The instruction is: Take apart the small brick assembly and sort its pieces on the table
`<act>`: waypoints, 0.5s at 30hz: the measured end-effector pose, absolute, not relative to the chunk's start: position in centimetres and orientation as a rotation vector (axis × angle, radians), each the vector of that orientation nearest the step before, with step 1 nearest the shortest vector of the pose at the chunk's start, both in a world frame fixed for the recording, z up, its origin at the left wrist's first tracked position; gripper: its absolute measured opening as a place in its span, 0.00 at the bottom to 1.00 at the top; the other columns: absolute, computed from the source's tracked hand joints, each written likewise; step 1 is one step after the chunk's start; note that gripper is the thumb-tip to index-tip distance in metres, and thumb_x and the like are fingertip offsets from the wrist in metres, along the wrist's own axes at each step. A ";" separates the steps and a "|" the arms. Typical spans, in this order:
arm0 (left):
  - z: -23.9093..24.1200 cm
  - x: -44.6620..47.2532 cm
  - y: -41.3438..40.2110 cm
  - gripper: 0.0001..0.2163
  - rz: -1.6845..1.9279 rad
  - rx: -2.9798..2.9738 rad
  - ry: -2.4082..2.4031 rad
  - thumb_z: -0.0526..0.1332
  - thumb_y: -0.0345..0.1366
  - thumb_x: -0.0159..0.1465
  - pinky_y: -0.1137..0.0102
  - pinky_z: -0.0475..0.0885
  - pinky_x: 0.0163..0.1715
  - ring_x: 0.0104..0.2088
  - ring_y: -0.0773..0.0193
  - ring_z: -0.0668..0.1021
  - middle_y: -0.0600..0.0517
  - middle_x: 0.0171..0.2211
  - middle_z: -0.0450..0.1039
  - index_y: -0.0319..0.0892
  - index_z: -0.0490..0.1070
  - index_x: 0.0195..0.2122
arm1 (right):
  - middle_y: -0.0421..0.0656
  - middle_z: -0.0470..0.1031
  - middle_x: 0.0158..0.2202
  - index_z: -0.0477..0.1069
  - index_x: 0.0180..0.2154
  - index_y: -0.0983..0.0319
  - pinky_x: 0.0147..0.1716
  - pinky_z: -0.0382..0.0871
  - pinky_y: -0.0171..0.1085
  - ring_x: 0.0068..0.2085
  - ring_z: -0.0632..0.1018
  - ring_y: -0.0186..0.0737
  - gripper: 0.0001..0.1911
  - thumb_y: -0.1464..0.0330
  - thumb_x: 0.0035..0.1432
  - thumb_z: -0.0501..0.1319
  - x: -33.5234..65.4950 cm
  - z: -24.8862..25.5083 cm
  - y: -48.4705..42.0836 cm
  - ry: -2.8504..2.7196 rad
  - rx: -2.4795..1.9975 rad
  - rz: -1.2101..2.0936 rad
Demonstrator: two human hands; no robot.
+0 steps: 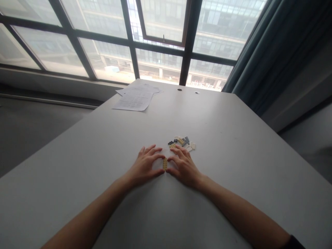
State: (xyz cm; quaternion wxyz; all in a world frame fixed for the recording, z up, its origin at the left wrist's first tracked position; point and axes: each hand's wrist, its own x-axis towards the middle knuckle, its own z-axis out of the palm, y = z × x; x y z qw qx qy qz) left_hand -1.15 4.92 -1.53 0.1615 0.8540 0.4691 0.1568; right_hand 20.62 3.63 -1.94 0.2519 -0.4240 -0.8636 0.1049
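Note:
A small tan studded toy building brick (165,164) lies between my two hands on the white table. My left hand (146,164) grips its left side with thumb and index finger, the other fingers spread. From the opposite side, my right hand (185,167) has its thumb and index finger at the brick's right edge. Just beyond my right fingers lies a loose pile of building bricks (183,141) in tan, grey, black and white. My right fingertips partly cover the near side of that pile.
The white table (220,131) stretches away toward large windows (158,65). Several printed sheets of paper (135,99) lie at its far left. Two cable holes, one a dark cable hole (179,90), sit near the far edge. A dark curtain (261,52) hangs at the right.

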 end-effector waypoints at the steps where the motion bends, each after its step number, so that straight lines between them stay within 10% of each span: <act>1: -1.5 -1.2 4.9 0.19 0.445 2.440 1.341 0.63 0.49 0.56 0.42 0.44 0.60 0.63 0.45 0.56 0.49 0.59 0.63 0.51 0.71 0.48 | 0.49 0.64 0.57 0.73 0.42 0.60 0.61 0.51 0.53 0.63 0.55 0.51 0.14 0.60 0.56 0.64 20.6 -2.0 3.6 -2.345 -1.151 0.283; 15: -1.6 -1.2 4.9 0.18 0.448 2.459 1.327 0.61 0.48 0.57 0.43 0.43 0.61 0.64 0.45 0.56 0.50 0.60 0.62 0.52 0.70 0.49 | 0.48 0.66 0.56 0.72 0.45 0.58 0.60 0.52 0.53 0.62 0.57 0.51 0.17 0.60 0.55 0.64 20.5 -2.2 3.5 -2.303 -1.171 0.297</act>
